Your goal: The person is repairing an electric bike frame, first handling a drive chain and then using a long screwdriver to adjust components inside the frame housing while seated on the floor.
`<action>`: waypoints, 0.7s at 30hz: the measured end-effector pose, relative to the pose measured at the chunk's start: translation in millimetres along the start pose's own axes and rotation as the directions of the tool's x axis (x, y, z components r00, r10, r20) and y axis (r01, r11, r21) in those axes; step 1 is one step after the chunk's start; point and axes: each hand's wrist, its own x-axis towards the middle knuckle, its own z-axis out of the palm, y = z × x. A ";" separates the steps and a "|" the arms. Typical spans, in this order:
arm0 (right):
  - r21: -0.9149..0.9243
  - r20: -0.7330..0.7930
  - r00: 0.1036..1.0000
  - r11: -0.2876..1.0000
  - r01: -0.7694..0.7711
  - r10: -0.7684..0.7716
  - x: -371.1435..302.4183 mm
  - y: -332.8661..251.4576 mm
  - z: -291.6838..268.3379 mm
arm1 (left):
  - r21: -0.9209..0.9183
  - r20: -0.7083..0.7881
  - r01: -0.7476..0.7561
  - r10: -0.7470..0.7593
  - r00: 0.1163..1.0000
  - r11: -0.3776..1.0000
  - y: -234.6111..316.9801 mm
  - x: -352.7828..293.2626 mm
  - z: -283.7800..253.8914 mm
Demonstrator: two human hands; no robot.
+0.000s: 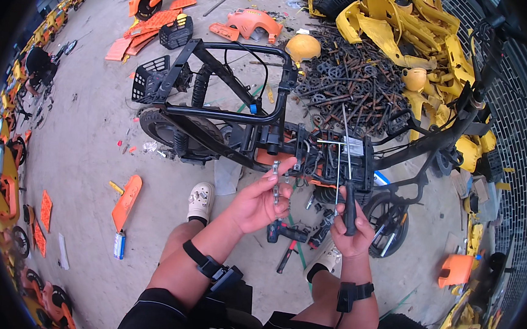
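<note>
My left hand (259,204) is curled round a slim silver metal fitting (275,180), its ends showing past the fingers; its exact kind I cannot make out. In my right hand (352,232) is a screwdriver (350,207) with a black handle, its long shaft pointing up and away. A thin T-handle wrench (338,170) runs down to the same fingers, its crossbar at the far end. Both hands are in front of a stripped black scooter frame (216,143), whose open middle section (322,153) shows cables and metal parts. The tools overlap that section in view.
On the floor between my feet lie a cordless drill (286,231) and a hammer-like tool with a red-black handle (286,256). Beyond the frame are a heap of dark metal parts (355,79) and yellow panels (401,33). Left stands a blue spray can (120,245); a person (38,63) crouches farther off.
</note>
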 end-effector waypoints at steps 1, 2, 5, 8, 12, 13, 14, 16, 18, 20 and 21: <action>-0.080 -0.030 0.997 0.995 -0.067 0.064 1.2 2.7 6.5 | -0.020 -0.027 0.014 -0.014 1.000 1.000 1.3 -1.2 1.4; -0.142 -0.063 0.995 0.986 -0.087 0.079 2.3 8.7 6.5 | 0.037 -0.028 0.015 -0.014 1.000 0.999 4.2 -1.8 3.7; -0.375 -0.172 0.982 0.917 -0.136 0.075 4.3 21.7 -5.6 | 0.253 -0.104 0.021 0.006 0.995 0.967 12.3 0.8 7.2; -0.625 -0.349 0.937 0.738 -0.253 0.026 6.6 27.5 -16.1 | 0.540 -0.271 0.049 0.118 0.955 0.840 18.1 5.1 4.1; -0.919 -0.322 0.929 0.298 -0.259 -0.184 8.2 40.3 -18.1 | 0.759 -0.349 0.068 0.317 0.882 0.647 24.6 8.1 -11.8; -0.968 -0.233 0.946 0.152 -0.202 -0.226 7.6 41.6 -21.2 | 0.769 -0.370 0.071 0.352 0.860 0.635 26.6 8.8 -13.7; -0.990 -0.136 0.958 0.000 -0.140 -0.254 7.7 42.4 -22.5 | 0.779 -0.388 0.072 0.388 0.836 0.623 29.1 9.2 -15.0; -0.982 -0.173 0.953 -0.027 -0.185 -0.247 7.8 43.4 -21.5 | 0.809 -0.391 0.112 0.387 0.835 0.577 33.6 7.7 -17.0; -0.971 -0.198 0.948 -0.082 -0.225 -0.250 7.6 43.7 -20.0 | 0.834 -0.379 0.131 0.384 0.842 0.537 34.7 5.6 -17.3; -0.951 -0.212 0.940 -0.164 -0.261 -0.266 8.9 43.7 -18.6 | 0.850 -0.386 0.153 0.401 0.831 0.503 35.1 3.3 -14.6; -0.942 -0.180 0.947 -0.230 -0.243 -0.266 8.6 43.8 -21.0 | 0.858 -0.390 0.165 0.407 0.826 0.487 35.1 2.5 -14.0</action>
